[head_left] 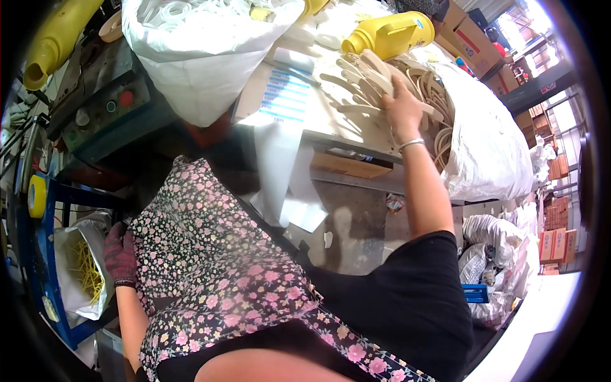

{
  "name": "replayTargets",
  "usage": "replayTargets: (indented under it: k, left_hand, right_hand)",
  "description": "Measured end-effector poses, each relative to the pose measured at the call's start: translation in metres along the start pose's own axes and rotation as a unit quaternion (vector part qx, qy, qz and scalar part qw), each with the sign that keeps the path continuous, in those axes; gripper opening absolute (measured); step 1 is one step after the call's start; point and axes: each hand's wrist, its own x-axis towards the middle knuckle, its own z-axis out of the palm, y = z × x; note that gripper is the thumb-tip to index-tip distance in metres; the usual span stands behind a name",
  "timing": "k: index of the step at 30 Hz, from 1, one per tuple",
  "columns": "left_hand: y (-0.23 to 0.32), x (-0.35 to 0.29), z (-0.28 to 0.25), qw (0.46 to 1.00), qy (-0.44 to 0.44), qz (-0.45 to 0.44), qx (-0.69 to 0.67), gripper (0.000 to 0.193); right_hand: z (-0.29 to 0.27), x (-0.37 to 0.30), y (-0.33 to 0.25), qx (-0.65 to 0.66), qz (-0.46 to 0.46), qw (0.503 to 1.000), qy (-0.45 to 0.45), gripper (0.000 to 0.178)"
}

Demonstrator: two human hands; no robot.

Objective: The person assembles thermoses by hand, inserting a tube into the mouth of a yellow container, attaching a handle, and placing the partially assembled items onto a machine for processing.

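My right hand (403,113), bare with a bracelet at the wrist, reaches over the table to a heap of long beige curved strips (366,79). Its fingers close around some of them at the mouth of a big white sack (487,137), where more strips lie. How many it grips I cannot tell. Low on the left, my left hand (121,254) wears a dark pinkish glove and rests beside the flowered apron (216,242), fingers stretched out, holding nothing visible. A sheet with blue and white labels (284,95) lies left of the strips, its pale backing hanging over the table edge.
A white sack of white plastic rings (203,70) stands at the upper left, above a machine panel with a red button (126,98). Yellow jugs (391,37) lie on the table and at the far left. A bag of yellow sticks (89,270) sits by a blue frame (54,254).
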Motion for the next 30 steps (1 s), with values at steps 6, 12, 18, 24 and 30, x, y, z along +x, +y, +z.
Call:
replayTargets:
  k: [6, 12, 18, 24, 30]
  left_hand:
    - [0.000, 0.000, -0.001, 1.000, -0.002, -0.006, -0.003, 0.036]
    - [0.030, -0.004, -0.014, 1.000, -0.007, -0.010, 0.015, 0.034]
    - [0.003, -0.004, -0.008, 0.998, 0.023, -0.013, -0.050, 0.033]
    - [-0.041, -0.053, -0.035, 0.975, 0.155, -0.113, -0.116, 0.033]
    - [-0.122, -0.144, -0.031, 0.954, 0.150, -0.258, 0.004, 0.038]
  right_hand:
    - [0.052, -0.020, -0.011, 0.005, -0.108, 0.992, -0.060, 0.064]
    - [0.054, -0.010, 0.025, -0.053, -0.139, 0.985, -0.084, 0.067]
    - [0.050, 0.003, 0.015, -0.124, -0.079, 0.987, -0.062, 0.072]
    - [0.045, -0.054, -0.076, 0.126, -0.256, 0.957, 0.054, 0.062]
    - [0.079, -0.152, -0.186, 0.276, -0.474, 0.831, -0.090, 0.034]
